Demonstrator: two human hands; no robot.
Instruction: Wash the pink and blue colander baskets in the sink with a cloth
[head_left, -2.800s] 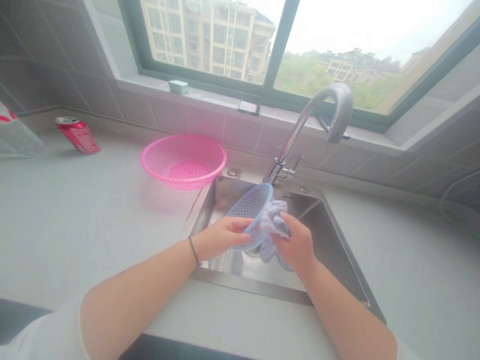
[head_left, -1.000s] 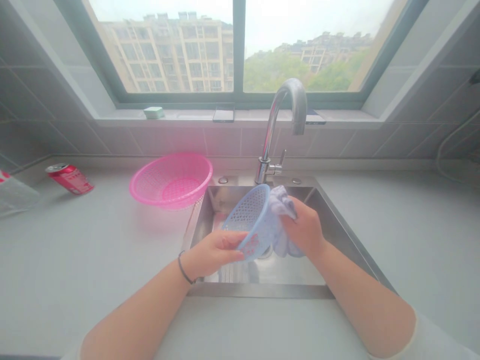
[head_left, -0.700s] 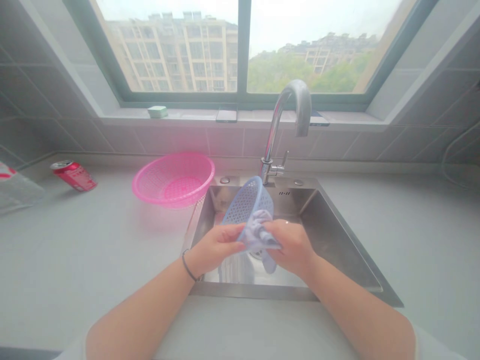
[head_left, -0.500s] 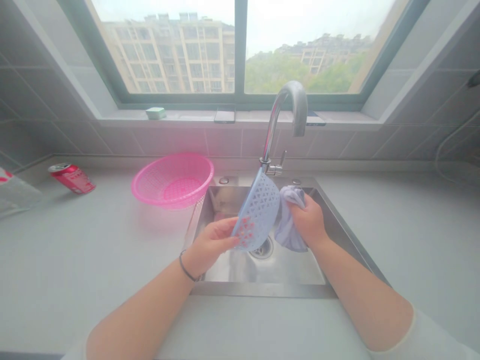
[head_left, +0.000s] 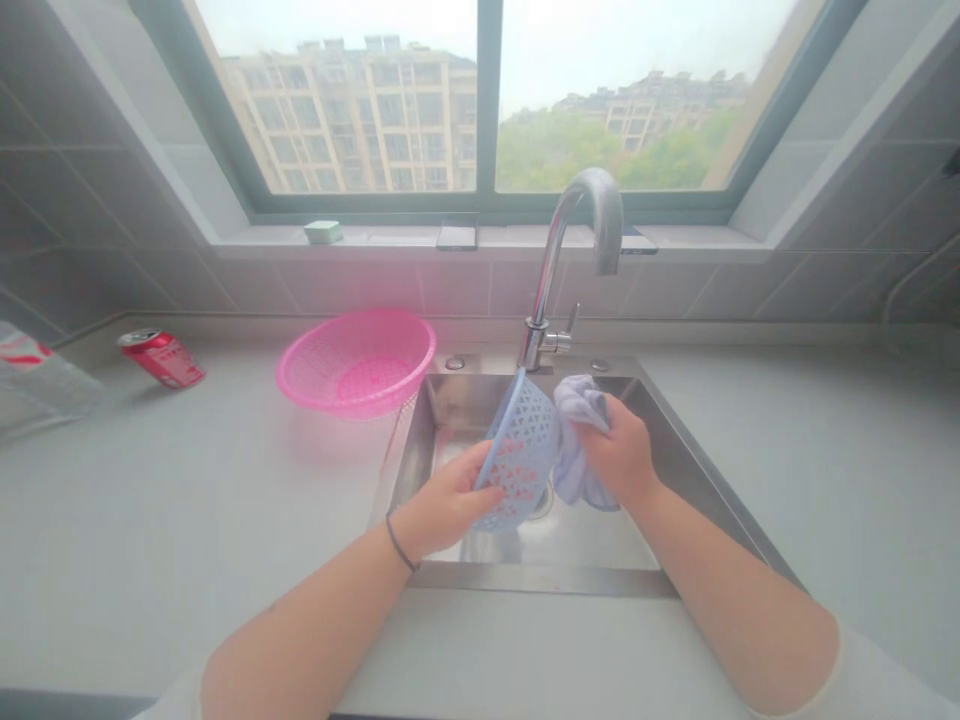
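Over the sink (head_left: 540, 578), a light blue plastic basket (head_left: 527, 437) with a pattern of holes is tipped on its side. My left hand (head_left: 456, 500) grips its rim, thumb on the outside and fingers behind, partly visible through the holes. Bunched in my right hand (head_left: 619, 450) is a pale lavender cloth (head_left: 577, 455), which hangs down beside the basket's outer wall. Cloth and basket appear to meet at the basket's right side. The steel drain is partly hidden behind the basket.
Behind the sink rises a curved chrome faucet (head_left: 551, 260) with a side lever. A pink colander (head_left: 356, 362) stands left of the sink. Farther left are a red can (head_left: 163, 358) and a plastic bag (head_left: 41, 375). A green block (head_left: 322, 232) sits on the windowsill.
The basket has turned in my left hand and dropped a little, showing more of its rim edge. The cloth stays in my right hand beside it. The whole view has shifted slightly.
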